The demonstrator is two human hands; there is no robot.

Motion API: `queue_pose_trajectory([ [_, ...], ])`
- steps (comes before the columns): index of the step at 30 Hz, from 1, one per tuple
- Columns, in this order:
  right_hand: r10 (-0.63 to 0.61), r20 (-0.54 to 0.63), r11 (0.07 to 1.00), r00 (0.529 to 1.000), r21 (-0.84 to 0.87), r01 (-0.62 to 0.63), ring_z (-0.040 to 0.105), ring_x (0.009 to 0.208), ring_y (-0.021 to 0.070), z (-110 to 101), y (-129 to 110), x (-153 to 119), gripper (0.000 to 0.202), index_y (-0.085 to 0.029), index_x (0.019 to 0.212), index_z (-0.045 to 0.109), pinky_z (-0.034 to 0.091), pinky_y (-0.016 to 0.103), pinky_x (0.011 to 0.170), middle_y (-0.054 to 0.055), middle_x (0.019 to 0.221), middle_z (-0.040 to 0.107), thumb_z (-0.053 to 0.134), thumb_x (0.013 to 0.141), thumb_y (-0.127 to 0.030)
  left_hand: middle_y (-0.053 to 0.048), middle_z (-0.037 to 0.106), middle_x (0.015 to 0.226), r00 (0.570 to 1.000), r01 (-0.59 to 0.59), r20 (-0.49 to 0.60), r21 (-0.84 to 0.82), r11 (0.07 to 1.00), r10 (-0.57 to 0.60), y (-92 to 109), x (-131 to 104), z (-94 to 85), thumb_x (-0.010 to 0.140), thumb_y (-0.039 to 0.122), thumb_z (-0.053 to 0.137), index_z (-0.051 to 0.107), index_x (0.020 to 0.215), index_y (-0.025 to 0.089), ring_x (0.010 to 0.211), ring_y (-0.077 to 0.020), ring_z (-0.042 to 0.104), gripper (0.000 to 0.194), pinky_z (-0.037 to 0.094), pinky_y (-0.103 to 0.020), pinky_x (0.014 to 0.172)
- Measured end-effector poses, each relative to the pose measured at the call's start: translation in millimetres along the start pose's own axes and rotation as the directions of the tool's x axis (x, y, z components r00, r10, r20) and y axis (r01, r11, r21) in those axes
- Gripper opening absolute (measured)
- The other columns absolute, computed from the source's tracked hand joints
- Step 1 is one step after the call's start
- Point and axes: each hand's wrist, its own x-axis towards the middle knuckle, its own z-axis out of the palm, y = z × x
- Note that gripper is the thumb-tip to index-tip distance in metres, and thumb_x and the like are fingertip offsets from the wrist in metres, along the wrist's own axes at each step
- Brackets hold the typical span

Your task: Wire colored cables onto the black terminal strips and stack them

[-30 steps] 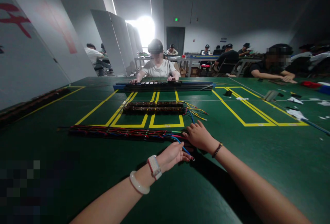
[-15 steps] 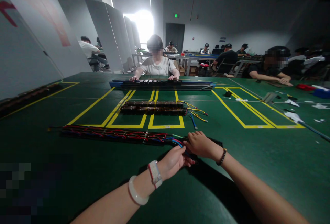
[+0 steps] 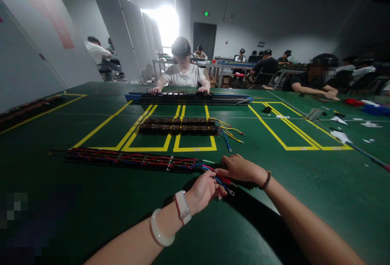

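Observation:
A long black strip assembly (image 3: 131, 160) with red and blue wires along it lies on the green table near me. From its right end, red and blue cables (image 3: 224, 179) run between my hands, and a bare metal ring lug (image 3: 231, 193) sticks out beyond them. My left hand (image 3: 204, 192) is closed around the cables from below, thumb on top. Over the same bundle, my right hand (image 3: 243, 170) has its fingers curled and its thumb close to the left thumb. Its fingertips are partly hidden, as is the exact grip on each cable.
Two shorter black strips (image 3: 179, 127) with yellow and blue leads lie beyond, across yellow tape outlines (image 3: 146, 149). Farther back, a co-worker (image 3: 183, 72) rests both hands on a long blue-and-black assembly (image 3: 189, 99). Paper scraps (image 3: 341, 136) and a cable lie at right.
The cable ends and ring lug now show past my left hand. A dark shape beside my right wrist is less visible. The view has shifted slightly.

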Motion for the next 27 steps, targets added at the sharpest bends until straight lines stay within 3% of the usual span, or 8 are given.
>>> queue_pose_trajectory([
  [4,-0.034,0.010,0.999,0.999,0.018,0.034,0.062,0.085,0.0266,1,3,0,0.056,-0.013,0.098,0.058,0.039,0.033,0.076,0.014,0.086,0.067,0.033,0.089,-0.062,-0.003,0.058,0.059,1.000,-0.019,-0.009,-0.050,0.999,0.018,0,0,1.0,0.091,0.035,0.025,0.046,0.084,0.016,0.047,-0.0134,0.054,0.029,0.032,-0.023,0.048],
  [8,-0.076,0.001,0.993,0.997,0.095,0.076,0.062,0.082,0.0257,-1,11,-1,0.058,-0.013,0.103,0.059,0.040,0.030,0.068,0.014,0.087,0.067,0.040,0.085,-0.065,-0.002,0.060,0.062,0.998,-0.041,-0.057,-0.005,0.999,0.040,-1,-2,4.8,0.093,0.034,0.037,0.046,0.085,0.016,0.048,-0.0114,0.055,0.022,0.031,-0.022,0.048],
  [13,-0.115,-0.048,0.960,0.992,0.250,0.123,0.062,0.076,0.0182,-3,24,2,0.042,-0.019,0.103,0.064,0.038,0.025,0.061,0.007,0.089,0.069,0.043,0.089,-0.053,-0.003,0.063,0.069,0.993,-0.067,-0.094,0.038,0.997,0.071,0,-5,7.0,0.093,0.029,0.038,0.045,0.084,0.016,0.045,-0.0098,0.053,0.017,0.032,-0.022,0.047],
  [18,0.052,-0.257,0.998,0.965,0.037,-0.044,0.061,0.070,0.0174,7,22,13,0.033,-0.019,0.075,0.068,0.036,0.028,0.070,0.005,0.071,0.068,0.049,0.090,-0.041,0.000,0.061,0.063,0.998,-0.042,-0.036,0.057,0.997,0.045,0,-4,1.1,0.092,0.033,0.038,0.040,0.083,0.019,0.038,-0.0063,0.044,0.017,0.023,-0.019,0.042],
  [22,0.136,-0.405,0.979,0.904,-0.088,-0.186,0.060,0.077,0.0208,18,17,23,0.033,-0.019,0.074,0.069,0.034,0.034,0.082,0.006,0.070,0.068,0.054,0.087,-0.045,0.000,0.059,0.061,1.000,-0.018,-0.017,0.089,0.996,0.020,0,-4,0.1,0.093,0.035,0.035,0.039,0.082,0.019,0.038,-0.0057,0.042,0.020,0.022,-0.019,0.042],
  [27,0.118,-0.566,0.946,0.816,-0.185,-0.266,0.057,0.081,0.0219,32,12,36,0.029,-0.019,0.074,0.067,0.023,0.041,0.100,0.006,0.070,0.067,0.053,0.088,-0.041,0.001,0.056,0.059,0.998,-0.028,-0.046,0.159,0.987,0.035,0,-5,3.2,0.094,0.034,0.029,0.038,0.081,0.019,0.038,-0.0061,0.040,0.022,0.023,-0.019,0.042],
])
